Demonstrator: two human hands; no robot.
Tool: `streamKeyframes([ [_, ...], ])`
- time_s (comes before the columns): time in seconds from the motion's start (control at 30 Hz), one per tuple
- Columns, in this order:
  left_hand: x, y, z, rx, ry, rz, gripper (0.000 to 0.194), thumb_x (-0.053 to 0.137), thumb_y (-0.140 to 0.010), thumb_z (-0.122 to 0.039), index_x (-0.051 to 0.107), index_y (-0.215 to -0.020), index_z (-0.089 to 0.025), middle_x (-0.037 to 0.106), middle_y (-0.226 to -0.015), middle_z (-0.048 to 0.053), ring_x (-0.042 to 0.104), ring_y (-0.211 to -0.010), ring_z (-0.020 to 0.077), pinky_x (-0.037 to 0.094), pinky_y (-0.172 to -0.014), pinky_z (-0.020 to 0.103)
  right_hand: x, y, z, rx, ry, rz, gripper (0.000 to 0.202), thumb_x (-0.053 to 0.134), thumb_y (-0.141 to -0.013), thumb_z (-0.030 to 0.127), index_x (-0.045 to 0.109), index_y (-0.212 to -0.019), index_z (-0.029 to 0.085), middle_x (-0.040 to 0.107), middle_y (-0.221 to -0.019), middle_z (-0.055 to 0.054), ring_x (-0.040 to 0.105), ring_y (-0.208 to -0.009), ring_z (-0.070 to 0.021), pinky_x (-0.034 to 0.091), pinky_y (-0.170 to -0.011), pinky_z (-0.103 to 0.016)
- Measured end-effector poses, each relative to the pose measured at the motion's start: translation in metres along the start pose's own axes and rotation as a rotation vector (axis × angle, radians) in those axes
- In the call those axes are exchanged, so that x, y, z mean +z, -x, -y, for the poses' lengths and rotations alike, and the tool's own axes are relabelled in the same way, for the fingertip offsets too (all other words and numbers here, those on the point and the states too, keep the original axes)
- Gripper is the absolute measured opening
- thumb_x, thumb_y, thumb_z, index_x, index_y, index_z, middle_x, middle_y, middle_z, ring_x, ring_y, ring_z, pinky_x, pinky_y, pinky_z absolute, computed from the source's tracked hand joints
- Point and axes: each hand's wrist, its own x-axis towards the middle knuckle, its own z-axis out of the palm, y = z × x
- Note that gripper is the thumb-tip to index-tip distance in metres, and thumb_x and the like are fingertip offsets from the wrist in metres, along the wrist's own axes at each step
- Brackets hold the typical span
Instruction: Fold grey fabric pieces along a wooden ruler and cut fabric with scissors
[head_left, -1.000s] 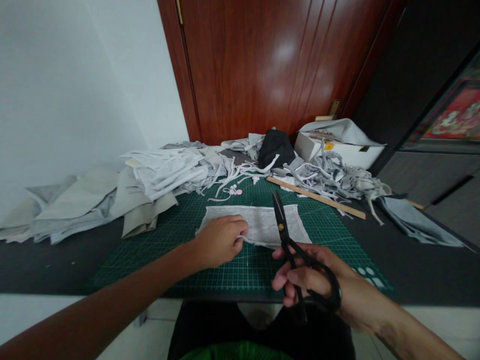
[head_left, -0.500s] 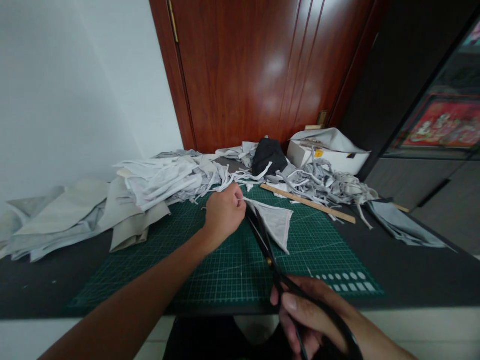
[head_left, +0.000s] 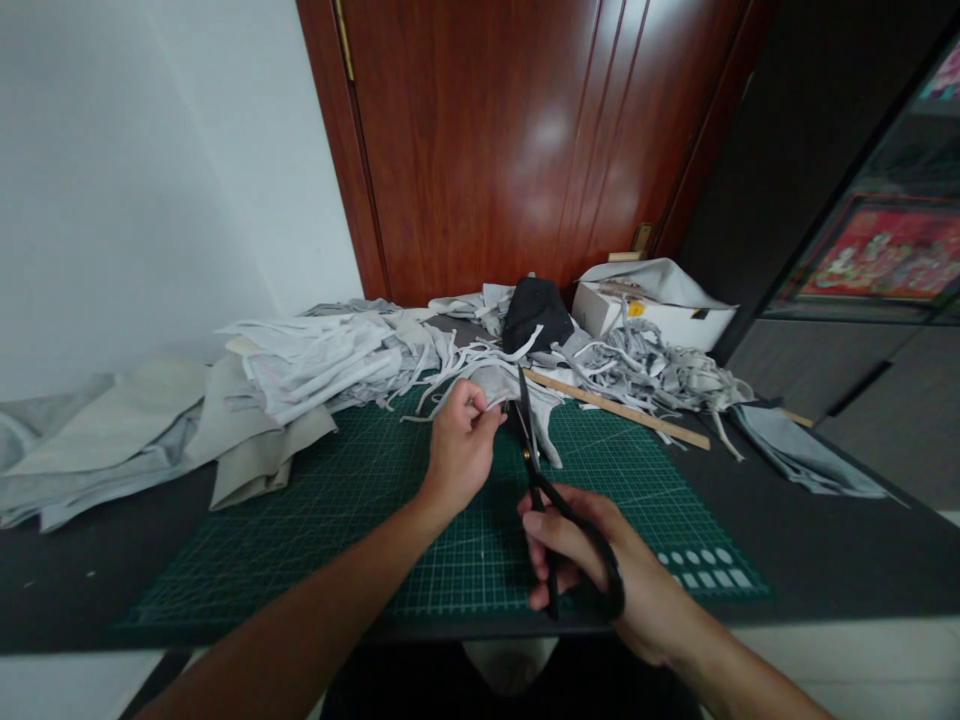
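Note:
Over the middle of the green cutting mat (head_left: pixel 360 500), my left hand (head_left: pixel 461 450) pinches the edge of a light grey piece of fabric (head_left: pixel 544 437). The fabric extends behind and to the right of my fingers, with thin strips around its far side. My right hand (head_left: pixel 577 555) grips black scissors (head_left: pixel 527 450) by their handles, fingers through the loops. Their blades point away from me and are parted a little, close to the fabric edge just right of my left fingertips. Whether the blades touch the cloth I cannot tell.
A stack of pale fabric pieces (head_left: pixel 315 360) lies at the left, beside larger cloth sheets (head_left: pixel 112 430). Behind the mat are a black cloth bundle (head_left: pixel 536 315), a wooden ruler (head_left: pixel 622 408), tangled strips (head_left: pixel 660 365) and a white box (head_left: pixel 675 320). Folded grey cloth (head_left: pixel 810 455) sits at the right.
My left hand has shifted slightly right and nearer to me. The scissors have turned more upright, and the right hand has moved up and left. The fabric has shifted and its triangular corner no longer shows flat.

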Motion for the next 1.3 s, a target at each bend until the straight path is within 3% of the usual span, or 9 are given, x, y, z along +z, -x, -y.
streamKeyframes([
  [0.23, 0.015, -0.020, -0.025, -0.060, 0.455, -0.095, 0.020, 0.077, -0.075, -0.025, 0.058, -0.071, -0.021, 0.055, -0.068, -0.004, 0.053, -0.066, 0.0119, 0.045, -0.070, 0.027, 0.003, -0.010, 0.008, -0.063, 0.046, -0.024, 0.051, 0.088, -0.076, 0.057, 0.061, -0.096, 0.018, 0.058, -0.066, 0.006, 0.056, -0.051, -0.0106, 0.052, -0.051, -0.024],
  [0.37, 0.026, -0.036, -0.034, -0.036, 0.460, -0.216, 0.033, 0.078, -0.082, -0.037, 0.061, -0.060, -0.020, 0.056, -0.063, -0.002, 0.052, -0.066, 0.0121, 0.045, -0.071, 0.028, 0.001, -0.016, 0.011, -0.142, 0.104, -0.044, 0.051, 0.087, -0.078, 0.057, 0.062, -0.098, 0.018, 0.057, -0.067, 0.006, 0.057, -0.052, -0.0112, 0.053, -0.053, -0.025],
  [0.53, 0.033, -0.047, -0.031, -0.056, 0.485, -0.370, 0.039, 0.081, -0.074, -0.022, 0.048, -0.054, -0.020, 0.043, -0.053, -0.007, 0.039, -0.056, 0.0092, 0.032, -0.058, 0.026, 0.001, -0.020, 0.009, -0.176, 0.113, -0.054, 0.052, 0.087, -0.077, 0.058, 0.062, -0.099, 0.019, 0.057, -0.070, 0.005, 0.059, -0.056, -0.0124, 0.053, -0.054, -0.026],
  [0.67, 0.030, -0.049, -0.028, -0.080, 0.512, -0.413, 0.037, 0.080, -0.070, -0.017, 0.046, -0.058, -0.020, 0.045, -0.054, -0.008, 0.042, -0.055, 0.0080, 0.033, -0.058, 0.024, 0.002, -0.024, 0.007, -0.177, 0.098, -0.048, 0.054, 0.085, -0.078, 0.062, 0.061, -0.098, 0.019, 0.057, -0.070, 0.005, 0.056, -0.053, -0.0110, 0.052, -0.053, -0.026],
  [0.8, 0.021, -0.051, -0.031, -0.122, 0.648, -0.323, 0.034, 0.083, -0.065, -0.012, 0.062, -0.089, -0.023, 0.058, -0.063, -0.007, 0.056, -0.062, 0.0109, 0.044, -0.064, 0.024, 0.003, -0.030, 0.006, -0.177, 0.090, -0.044, 0.047, 0.087, -0.079, 0.055, 0.060, -0.098, 0.021, 0.058, -0.069, 0.006, 0.056, -0.052, -0.0110, 0.048, -0.051, -0.025],
  [0.9, 0.012, -0.050, -0.034, -0.180, 0.765, -0.142, 0.068, 0.082, -0.065, -0.009, 0.067, -0.128, -0.028, 0.067, -0.073, -0.005, 0.060, -0.066, 0.0129, 0.048, -0.068, 0.027, 0.004, -0.034, 0.007, -0.179, 0.070, -0.049, 0.045, 0.087, -0.078, 0.051, 0.061, -0.097, 0.020, 0.058, -0.068, 0.006, 0.056, -0.051, -0.0112, 0.048, -0.051, -0.025],
  [1.0, 0.003, -0.050, -0.034, -0.236, 0.782, 0.052, 0.057, 0.082, -0.068, -0.012, 0.076, -0.124, -0.022, 0.073, -0.082, 0.002, 0.062, -0.069, 0.0126, 0.049, -0.066, 0.026, 0.005, -0.035, 0.008, -0.187, 0.076, -0.049, 0.045, 0.089, -0.076, 0.048, 0.061, -0.096, 0.020, 0.058, -0.069, 0.005, 0.056, -0.054, -0.0117, 0.050, -0.053, -0.026],
  [1.07, -0.001, -0.050, -0.032, -0.247, 0.767, 0.097, 0.049, 0.082, -0.069, -0.013, 0.080, -0.117, -0.019, 0.076, -0.086, 0.005, 0.064, -0.072, 0.0131, 0.050, -0.068, 0.025, 0.005, -0.035, 0.009, -0.190, 0.084, -0.045, 0.044, 0.089, -0.076, 0.047, 0.061, -0.097, 0.019, 0.057, -0.070, 0.005, 0.056, -0.056, -0.0119, 0.051, -0.054, -0.026],
  [1.3, -0.001, -0.051, -0.029, -0.177, 0.721, 0.002, 0.055, 0.081, -0.071, -0.012, 0.078, -0.125, -0.023, 0.079, -0.100, 0.005, 0.067, -0.075, 0.0141, 0.052, -0.070, 0.027, 0.004, -0.035, 0.011, -0.167, 0.098, -0.012, 0.045, 0.087, -0.078, 0.051, 0.062, -0.099, 0.020, 0.059, -0.071, 0.005, 0.056, -0.057, -0.0120, 0.050, -0.056, -0.027],
])
